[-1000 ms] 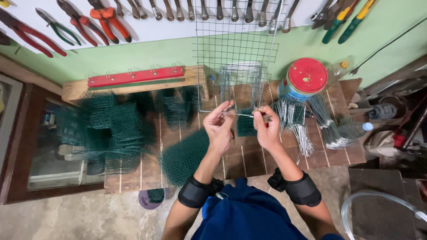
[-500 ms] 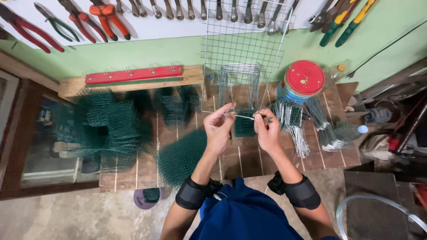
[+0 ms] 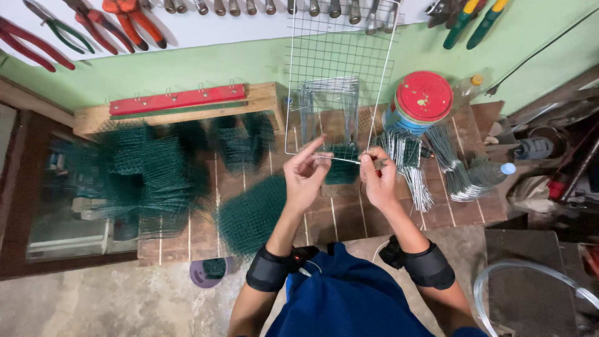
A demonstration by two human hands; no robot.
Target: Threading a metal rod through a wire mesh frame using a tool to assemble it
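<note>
My left hand [image 3: 307, 177] and my right hand [image 3: 377, 180] are raised over a wooden slat bench [image 3: 349, 212]. Between them they pinch a thin grey wire piece [image 3: 343, 160], one hand at each end. Just beyond the wire stands a white wire grid panel [image 3: 340, 75], leaning against the green wall. A small green mesh piece [image 3: 342, 167] lies under the wire. Bent metal wire frames [image 3: 329, 103] stand behind the panel. Both wrists wear black bands.
Green mesh baskets [image 3: 146, 168] pile up at the left, a green mesh sheet [image 3: 253, 212] lies near my left arm. Bundles of grey wire [image 3: 412, 165] and a red-lidded can [image 3: 423, 100] sit at the right. Pliers [image 3: 128, 19] hang on the wall. A clear hose [image 3: 530, 281] curls at bottom right.
Both hands stay together on the wire with only small finger movements. The view has shifted slightly.
</note>
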